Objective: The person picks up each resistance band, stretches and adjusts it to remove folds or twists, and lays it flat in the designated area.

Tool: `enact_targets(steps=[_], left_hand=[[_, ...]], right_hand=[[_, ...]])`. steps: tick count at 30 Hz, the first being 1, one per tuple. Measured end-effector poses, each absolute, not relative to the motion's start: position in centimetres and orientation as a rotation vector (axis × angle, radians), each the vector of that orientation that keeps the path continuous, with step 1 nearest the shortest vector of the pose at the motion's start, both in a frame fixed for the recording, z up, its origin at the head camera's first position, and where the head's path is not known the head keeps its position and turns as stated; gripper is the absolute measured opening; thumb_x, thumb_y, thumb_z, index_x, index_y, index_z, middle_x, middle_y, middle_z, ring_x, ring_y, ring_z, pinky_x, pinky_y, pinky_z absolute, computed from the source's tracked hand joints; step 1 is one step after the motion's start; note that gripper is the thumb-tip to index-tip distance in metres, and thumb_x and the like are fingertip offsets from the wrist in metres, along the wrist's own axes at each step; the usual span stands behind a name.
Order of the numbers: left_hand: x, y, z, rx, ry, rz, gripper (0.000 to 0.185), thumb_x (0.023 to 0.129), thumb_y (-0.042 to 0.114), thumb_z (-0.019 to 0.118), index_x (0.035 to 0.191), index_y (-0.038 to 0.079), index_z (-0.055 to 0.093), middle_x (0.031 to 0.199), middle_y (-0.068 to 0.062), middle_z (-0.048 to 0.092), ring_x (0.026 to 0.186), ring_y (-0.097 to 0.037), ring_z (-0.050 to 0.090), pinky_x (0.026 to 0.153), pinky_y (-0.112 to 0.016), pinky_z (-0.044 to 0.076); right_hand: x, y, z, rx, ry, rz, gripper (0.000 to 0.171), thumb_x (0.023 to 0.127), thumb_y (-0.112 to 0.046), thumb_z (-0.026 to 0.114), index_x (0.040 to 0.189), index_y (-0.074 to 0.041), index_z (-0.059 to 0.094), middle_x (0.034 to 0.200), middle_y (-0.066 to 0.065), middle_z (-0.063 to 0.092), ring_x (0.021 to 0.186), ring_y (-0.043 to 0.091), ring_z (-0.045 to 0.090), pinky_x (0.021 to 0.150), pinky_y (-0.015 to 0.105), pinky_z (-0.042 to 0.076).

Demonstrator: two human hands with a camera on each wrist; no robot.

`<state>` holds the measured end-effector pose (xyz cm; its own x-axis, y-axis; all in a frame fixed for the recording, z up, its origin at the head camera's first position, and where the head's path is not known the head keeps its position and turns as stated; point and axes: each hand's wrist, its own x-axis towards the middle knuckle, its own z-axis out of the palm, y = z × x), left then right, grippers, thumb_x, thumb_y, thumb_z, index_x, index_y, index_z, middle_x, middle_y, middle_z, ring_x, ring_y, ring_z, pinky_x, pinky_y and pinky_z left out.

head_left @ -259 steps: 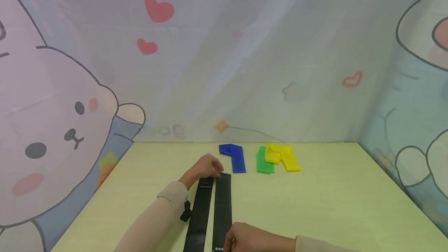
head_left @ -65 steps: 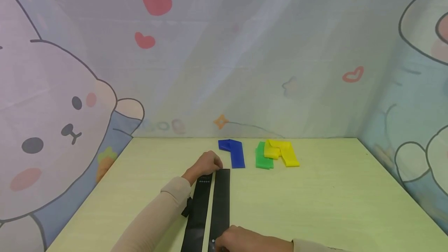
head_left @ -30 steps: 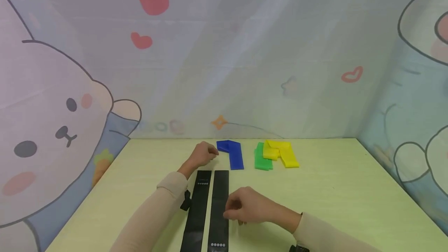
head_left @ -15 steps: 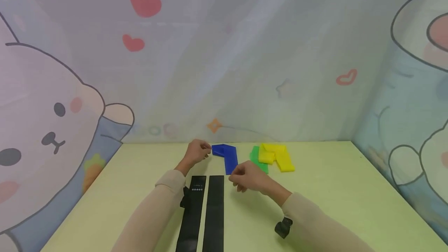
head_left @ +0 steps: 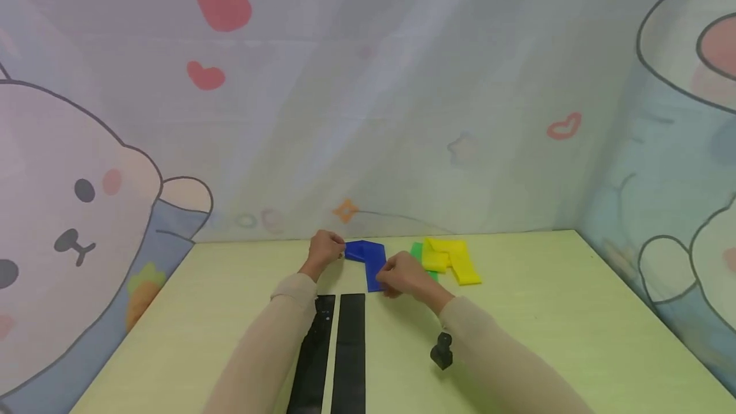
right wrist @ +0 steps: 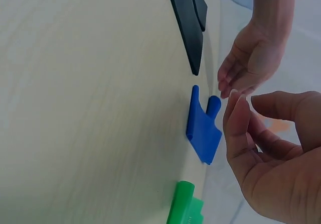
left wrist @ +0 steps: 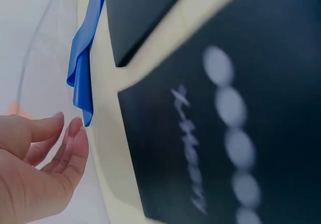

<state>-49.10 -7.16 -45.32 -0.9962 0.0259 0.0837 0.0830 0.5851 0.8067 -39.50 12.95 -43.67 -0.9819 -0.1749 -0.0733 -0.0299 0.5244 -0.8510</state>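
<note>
While both hands hover loosely curled, holding nothing: blue band [head_left: 368, 258], folded, near table [head_left: 546, 312] far edge. Left hand [head_left: 325, 249] at its left end, right hand [head_left: 404, 275] at its near end. Advice: pinch each end squarely, lift evenly to avoid twisting

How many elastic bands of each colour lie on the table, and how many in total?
Black bands: 2
Blue band: 1
Green band: 1
Yellow band: 1
Total: 5
</note>
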Motion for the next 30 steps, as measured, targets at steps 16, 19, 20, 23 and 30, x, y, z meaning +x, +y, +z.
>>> enact_targets(steps=[16, 19, 20, 23, 30], left_hand=[[-48.6, -4.9, -46.5, 0.2, -2.791, -1.128, 0.024, 0.08, 0.004, 0.082, 0.093, -0.01, 0.067, 0.087, -0.019, 0.069, 0.077, -0.031, 0.066, 0.066, -0.041, 0.056], [-48.7, -4.2, -45.9, 0.243, -2.788, -1.114, 0.033, 0.079, 0.004, 0.082, 0.103, -0.011, 0.067, 0.094, -0.023, 0.069, 0.084, -0.035, 0.068, 0.069, -0.043, 0.057], [-48.7, -3.9, -45.7, 0.255, -2.789, -1.108, 0.032, 0.079, 0.003, 0.082, 0.103, -0.011, 0.067, 0.094, -0.023, 0.069, 0.083, -0.034, 0.068, 0.069, -0.043, 0.057], [-48.7, -3.6, -45.0, 0.28, -2.801, -1.088, 0.027, 0.078, 0.001, 0.08, 0.1, -0.009, 0.068, 0.091, -0.021, 0.069, 0.076, -0.03, 0.065, 0.063, -0.04, 0.056], [-49.4, -3.4, -44.4, 0.265, -2.811, -1.102, 0.011, 0.082, -0.004, 0.07, 0.092, -0.005, 0.066, 0.084, -0.015, 0.066, 0.066, -0.023, 0.055, 0.054, -0.035, 0.048]], right_hand=[[-40.3, 11.3, -46.5, -0.035, 2.951, -1.045, 0.026, 0.08, -0.01, 0.078, 0.082, 0.002, 0.056, 0.063, 0.008, 0.055, 0.046, 0.017, 0.053, 0.044, 0.025, 0.041], [-40.4, 11.1, -46.3, -0.096, 3.011, -1.014, 0.032, 0.076, -0.012, 0.084, 0.088, 0.006, 0.06, 0.069, 0.01, 0.058, 0.052, 0.018, 0.054, 0.049, 0.029, 0.046], [-40.5, 11.0, -46.2, -0.116, 3.03, -1.002, 0.035, 0.074, -0.013, 0.085, 0.09, 0.007, 0.061, 0.071, 0.011, 0.059, 0.056, 0.019, 0.055, 0.053, 0.031, 0.049], [-40.8, 10.7, -45.7, -0.159, 3.05, -0.975, 0.045, 0.069, -0.012, 0.089, 0.099, 0.01, 0.063, 0.082, 0.013, 0.063, 0.066, 0.022, 0.056, 0.063, 0.036, 0.053], [-41.9, 10.3, -45.4, -0.144, 3.07, -0.896, 0.053, 0.066, -0.008, 0.09, 0.108, 0.012, 0.064, 0.091, 0.016, 0.065, 0.073, 0.026, 0.054, 0.067, 0.037, 0.052]])
